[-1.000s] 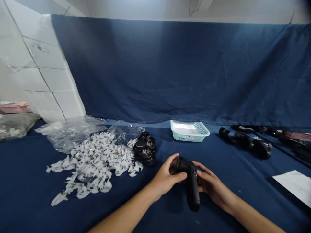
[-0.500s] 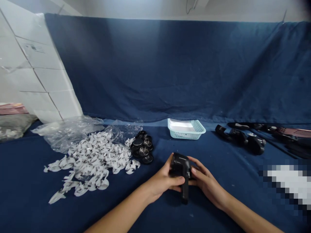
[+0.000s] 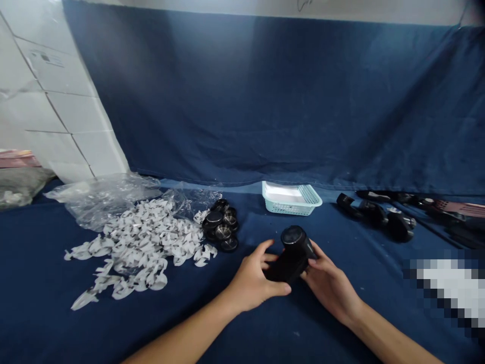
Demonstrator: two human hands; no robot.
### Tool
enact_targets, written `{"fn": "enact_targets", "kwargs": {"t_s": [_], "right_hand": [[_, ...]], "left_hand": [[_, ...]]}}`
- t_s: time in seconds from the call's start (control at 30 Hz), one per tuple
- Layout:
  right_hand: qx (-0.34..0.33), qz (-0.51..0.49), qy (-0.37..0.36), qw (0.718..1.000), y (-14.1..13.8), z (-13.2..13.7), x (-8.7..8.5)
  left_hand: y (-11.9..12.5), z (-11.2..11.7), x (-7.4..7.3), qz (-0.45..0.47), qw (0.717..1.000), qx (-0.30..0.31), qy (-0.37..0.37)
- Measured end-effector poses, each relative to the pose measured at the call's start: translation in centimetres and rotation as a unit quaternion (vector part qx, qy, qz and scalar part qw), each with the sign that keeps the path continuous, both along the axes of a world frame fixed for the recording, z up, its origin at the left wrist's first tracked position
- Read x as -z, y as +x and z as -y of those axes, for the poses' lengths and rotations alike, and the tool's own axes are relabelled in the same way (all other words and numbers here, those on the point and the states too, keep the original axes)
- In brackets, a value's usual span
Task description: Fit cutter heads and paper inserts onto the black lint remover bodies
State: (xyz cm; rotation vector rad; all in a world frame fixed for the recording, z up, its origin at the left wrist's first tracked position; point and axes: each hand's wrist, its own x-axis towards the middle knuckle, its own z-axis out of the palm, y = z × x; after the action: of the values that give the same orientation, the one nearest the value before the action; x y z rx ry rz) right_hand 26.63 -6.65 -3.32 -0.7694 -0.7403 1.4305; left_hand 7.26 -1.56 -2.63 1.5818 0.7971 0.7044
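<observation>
Looking down at the bench here: one big navy cloth [image 3: 265, 96] hangs across the back, and a matching navy cover [image 3: 113, 323] runs over the table. Far left there's a stack of white foam panels [image 3: 64, 96], then one crumpled clear plastic bag [image 3: 102, 199], as far as I can tell. In front of that sits one heap of white curved pieces [image 3: 140, 247], dozens of them, way too many to count. Just to its right is one cluster of black round parts [image 3: 220, 227], roughly eight, though they overlap. Further right there's one pale teal basket [image 3: 291, 199], a row of at least three black gadgets [image 3: 379, 215], and one white patch [image 3: 447, 288] too blurred to tell what it is. Front and centre, one black gadget [image 3: 291, 255] is held tilted above the cover, round end up and to the right, below the basket. The left hand [image 3: 252, 278] wraps its fingers around the body, and the right hand [image 3: 329, 285] grips the end near the round head.
</observation>
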Motion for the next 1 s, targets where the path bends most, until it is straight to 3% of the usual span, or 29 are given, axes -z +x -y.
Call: {"fn": "enact_targets", "kwargs": {"t_s": [0.17, 0.4, 0.7, 1.0], "right_hand": [[-0.042, -0.012, 0.016, 0.999, 0.4, -0.3, 0.5], [-0.047, -0.009, 0.028, 0.998, 0.6, -0.2, 0.9], [-0.08, -0.076, -0.003, 0.994, 0.9, -0.6, 1.1], [-0.074, -0.12, -0.036, 0.989, 1.0, -1.1, 1.6]], "left_hand": [[-0.4, 0.1, -0.7, -0.055, 0.966, -0.095, 0.233], [-0.2, 0.3, 0.2, -0.113, 0.935, -0.086, 0.325], [-0.3, 0.9, -0.2, -0.083, 0.934, -0.081, 0.338], [-0.1, 0.2, 0.4, -0.078, 0.963, -0.046, 0.254]]}}
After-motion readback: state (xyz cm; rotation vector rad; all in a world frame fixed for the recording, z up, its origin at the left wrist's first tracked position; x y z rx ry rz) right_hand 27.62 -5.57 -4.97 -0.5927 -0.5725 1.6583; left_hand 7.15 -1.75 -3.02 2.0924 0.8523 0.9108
